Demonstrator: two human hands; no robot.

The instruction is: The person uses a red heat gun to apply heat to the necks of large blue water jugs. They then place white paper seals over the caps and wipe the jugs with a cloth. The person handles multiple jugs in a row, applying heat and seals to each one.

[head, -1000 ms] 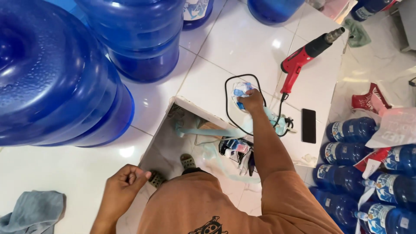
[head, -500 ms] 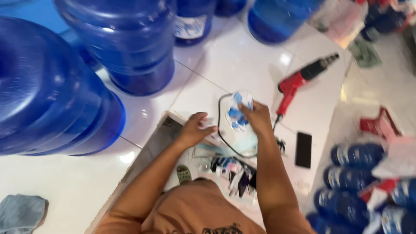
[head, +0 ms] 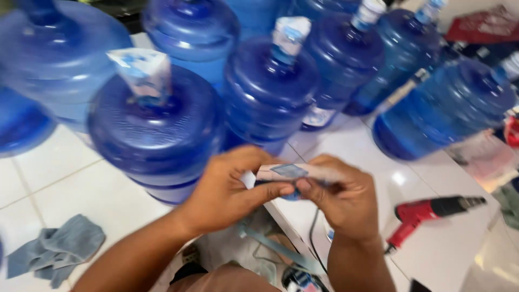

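two hands out in front of us, and both are busy on the same small thing. our left hand (head: pixel 232 189) and our right hand (head: pixel 343 197) meet in the middle of the view, pinching a flat white and blue plastic seal sleeve (head: pixel 292 172) between thumbs and fingertips. we hold it level, stretched across from one hand to the other, the left thumb pressing under its near edge, the right fingers curled tight over its far end. the motion blur keeps us from telling whether the sleeve is opened out or pressed flat.

we hold it in the air above the white tiled floor (head: pixel 81 184), just in front of the nearest big blue water jug (head: pixel 157 130). that jug wears a white and blue seal (head: pixel 141 73) over its neck, and the one just behind it (head: pixel 270 92) has a capped neck too (head: pixel 289 35). more blue jugs crowd the back, with another lying off to the right (head: pixel 448 108).

down to our right, a red heat gun (head: pixel 432 213) lies on the tiles, well apart from our hands, a dark cord (head: pixel 312 238) running below our right wrist. over on the left, a crumpled grey cloth (head: pixel 57 249) sits on the floor. near our knees we see a teal strip (head: pixel 281 251) and some clutter, too blurred to name.
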